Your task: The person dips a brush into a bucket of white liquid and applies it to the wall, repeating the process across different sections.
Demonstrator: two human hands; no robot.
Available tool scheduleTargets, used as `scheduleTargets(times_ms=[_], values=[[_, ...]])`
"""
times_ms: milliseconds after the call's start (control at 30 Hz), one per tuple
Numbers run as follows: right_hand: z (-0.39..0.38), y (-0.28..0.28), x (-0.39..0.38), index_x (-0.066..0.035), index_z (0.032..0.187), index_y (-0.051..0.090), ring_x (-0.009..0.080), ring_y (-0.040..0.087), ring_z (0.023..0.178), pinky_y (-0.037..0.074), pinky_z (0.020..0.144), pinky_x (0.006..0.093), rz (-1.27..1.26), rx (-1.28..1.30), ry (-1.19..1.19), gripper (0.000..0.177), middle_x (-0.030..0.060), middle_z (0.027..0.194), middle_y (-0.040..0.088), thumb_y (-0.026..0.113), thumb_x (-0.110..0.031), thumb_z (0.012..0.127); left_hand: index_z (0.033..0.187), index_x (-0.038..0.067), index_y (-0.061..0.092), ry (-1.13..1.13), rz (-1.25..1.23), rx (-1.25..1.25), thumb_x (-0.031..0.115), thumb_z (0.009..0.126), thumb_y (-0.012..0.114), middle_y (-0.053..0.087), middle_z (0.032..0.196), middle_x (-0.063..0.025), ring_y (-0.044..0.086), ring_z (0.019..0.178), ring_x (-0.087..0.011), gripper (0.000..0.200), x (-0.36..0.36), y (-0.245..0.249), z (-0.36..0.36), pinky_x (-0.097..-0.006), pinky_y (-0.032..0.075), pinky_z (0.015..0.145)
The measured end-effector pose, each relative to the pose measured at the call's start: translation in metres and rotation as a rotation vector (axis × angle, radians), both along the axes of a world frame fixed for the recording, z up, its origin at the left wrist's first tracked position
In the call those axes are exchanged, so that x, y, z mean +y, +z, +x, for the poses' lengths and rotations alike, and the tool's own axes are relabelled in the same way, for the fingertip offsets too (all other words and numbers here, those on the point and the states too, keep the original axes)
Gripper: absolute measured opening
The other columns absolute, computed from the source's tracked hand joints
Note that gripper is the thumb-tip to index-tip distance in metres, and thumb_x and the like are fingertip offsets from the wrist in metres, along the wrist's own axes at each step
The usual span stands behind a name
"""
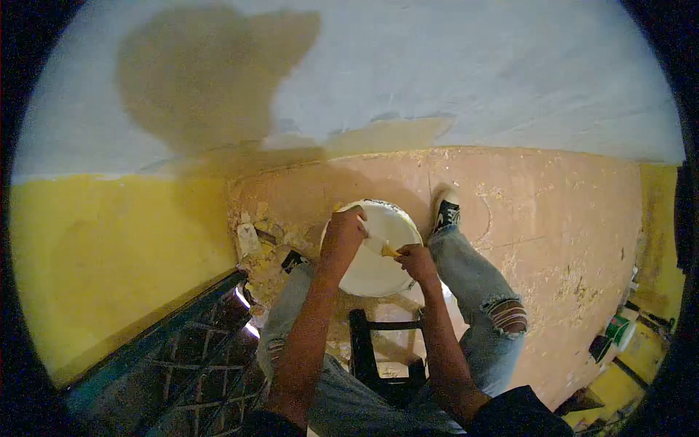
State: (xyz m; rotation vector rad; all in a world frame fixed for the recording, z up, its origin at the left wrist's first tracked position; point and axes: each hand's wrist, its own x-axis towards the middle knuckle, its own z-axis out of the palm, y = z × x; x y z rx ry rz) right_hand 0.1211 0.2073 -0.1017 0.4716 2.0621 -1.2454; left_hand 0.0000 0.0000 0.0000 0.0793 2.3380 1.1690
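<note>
A round bucket (371, 273) of white material stands on the floor between the person's feet. Over its left part is my left hand (347, 227), its fingers bent at a pale flat object that I cannot make out clearly. My right hand (416, 261) is closed on the yellowish handle of a small tool (389, 250), above the right side of the bucket. The tool's other end points left, toward my left hand, and its shape is blurred.
A black stool frame (386, 325) stands between the legs. Debris (291, 237) litters the floor at left, near a dark metal grille (196, 357). The wall (466, 65) ahead is partly whitish, partly yellow. At far right is a green-and-white container (620, 331).
</note>
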Motion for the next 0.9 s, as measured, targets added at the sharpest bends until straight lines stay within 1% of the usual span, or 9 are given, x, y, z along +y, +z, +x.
scheduleTargets(times_ms=[67,100,167,200,433,500,733,800,900], values=[[0.017,-0.036,-0.004,-0.005,0.091,0.072,0.0294,0.067,0.061,0.053,0.057,0.0393,0.149,0.273,-0.043,0.016,0.0169,0.084,0.07,0.069,-0.013,0.077,0.086,0.0,0.061,-0.097,-0.048,-0.049,0.003,0.073,0.07,0.066,0.072,-0.0154,0.068,0.067,-0.0225,0.016,0.007,-0.007,0.007,-0.0355,0.053,0.061],[0.031,-0.039,-0.025,-0.005,0.091,0.072,0.0294,0.067,0.061,0.053,0.057,0.0393,0.135,0.234,-0.039,0.016,0.0169,0.084,0.07,0.069,-0.013,0.077,0.086,0.0,0.061,-0.094,-0.061,-0.089,0.003,0.073,0.07,0.066,0.072,-0.0154,0.068,0.067,-0.0225,0.016,-0.006,-0.01,0.018,-0.0355,0.053,0.061],[0.02,-0.05,-0.038,-0.007,0.09,0.071,0.0334,0.066,0.067,0.053,0.062,0.0407,0.394,0.483,0.039,0.016,0.0165,0.082,0.068,0.065,-0.017,0.079,0.077,0.0,0.058,-0.067,-0.022,-0.061,0.005,0.071,0.07,0.064,0.074,-0.0203,0.067,0.074,-0.0315,0.014,-0.005,-0.011,0.014,-0.0418,0.051,0.065],[0.021,-0.053,-0.046,-0.007,0.09,0.071,0.0334,0.066,0.067,0.053,0.062,0.0407,0.388,0.472,0.039,0.016,0.0165,0.082,0.068,0.065,-0.017,0.079,0.076,0.0,0.058,-0.112,-0.143,-0.017,0.006,0.071,0.071,0.064,0.076,-0.0203,0.066,0.076,-0.034,0.015,-0.005,0.011,0.012,-0.043,0.05,0.065],[-0.001,-0.062,-0.09,-0.007,0.08,0.066,0.0345,0.065,0.077,0.053,0.072,0.0448,0.566,0.285,0.109,0.017,0.0158,0.09,0.062,0.06,-0.023,0.078,0.082,0.003,0.064,-0.186,-0.428,-0.009,0.023,0.073,0.073,0.066,0.083,-0.0195,0.067,0.08,-0.033,0.023,-0.048,0.001,0.009,-0.0448,0.051,0.069],[-0.009,-0.066,-0.097,-0.007,0.083,0.066,0.0341,0.065,0.077,0.053,0.071,0.0449,0.588,0.244,0.178,0.018,0.0167,0.092,0.062,0.06,-0.024,0.08,0.089,0.005,0.067,-0.299,-0.595,-0.16,0.035,0.077,0.07,0.067,0.088,-0.0181,0.066,0.084,-0.0332,0.032,-0.055,0.004,0.006,-0.0453,0.051,0.073],[-0.018,-0.09,-0.12,-0.006,0.081,0.066,0.0337,0.065,0.076,0.053,0.066,0.0453,0.652,0.268,0.223,0.019,0.0153,0.088,0.059,0.059,-0.024,0.081,0.1,0.004,0.063,-0.171,-0.58,0.039,0.045,0.081,0.066,0.067,0.085,-0.0187,0.067,0.082,-0.0356,0.046,-0.065,0.013,0.006,-0.0463,0.053,0.072],[-0.019,-0.094,-0.127,-0.007,0.08,0.066,0.0315,0.065,0.072,0.052,0.063,0.0439,0.679,0.292,0.248,0.024,0.0147,0.086,0.059,0.058,-0.029,0.085,0.103,0.008,0.062,-0.164,-0.679,-0.142,0.051,0.083,0.06,0.068,0.092,-0.016,0.065,0.089,-0.0353,0.047,-0.067,0.017,0.001,-0.0488,0.051,0.077],[-0.022,-0.095,-0.137,-0.006,0.082,0.066,0.0331,0.066,0.077,0.054,0.068,0.046,0.657,0.294,0.241,0.015,0.0157,0.089,0.059,0.056,-0.017,0.081,0.098,0.004,0.064,-0.153,-0.66,-0.032,0.047,0.082,0.063,0.068,0.087,-0.0169,0.067,0.083,-0.0342,0.046,-0.072,0.017,0.005,-0.0452,0.054,0.073]])
